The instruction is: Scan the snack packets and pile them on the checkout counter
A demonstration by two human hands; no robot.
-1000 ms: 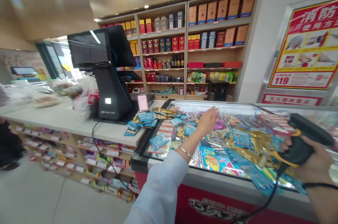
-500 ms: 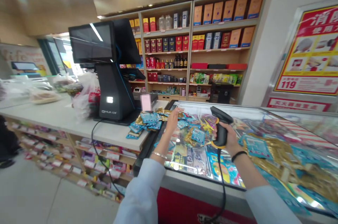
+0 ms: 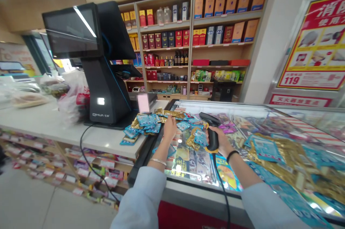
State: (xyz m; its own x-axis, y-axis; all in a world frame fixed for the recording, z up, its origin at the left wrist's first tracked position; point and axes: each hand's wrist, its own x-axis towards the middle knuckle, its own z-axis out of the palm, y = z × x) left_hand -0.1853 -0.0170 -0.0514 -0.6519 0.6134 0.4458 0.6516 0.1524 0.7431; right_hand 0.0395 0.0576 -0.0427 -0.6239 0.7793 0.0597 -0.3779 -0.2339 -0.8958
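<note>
My right hand (image 3: 219, 140) is closed around the grip of a black and yellow handheld barcode scanner (image 3: 212, 137), held above the glass counter with its head toward the upper left. A black cable runs down from it. My left hand (image 3: 169, 129) is at the edge of a pile of blue and gold snack packets (image 3: 147, 121), its fingers bent down among them. Its fingertips are partly hidden, so what they pinch does not show. More blue and gold packets (image 3: 198, 136) lie loose on the glass between my hands.
A checkout terminal (image 3: 107, 88) stands on the white counter at left, plastic bags (image 3: 74, 96) beside it. The glass display counter (image 3: 185, 182) holds packaged goods. At right lies a big heap of packets (image 3: 285, 160). Shelves (image 3: 168, 54) of boxes and bottles stand behind.
My left hand has come down from above the glass onto the packets, its fingers now bent. My right hand has moved left with the scanner. The view has shifted slightly.
</note>
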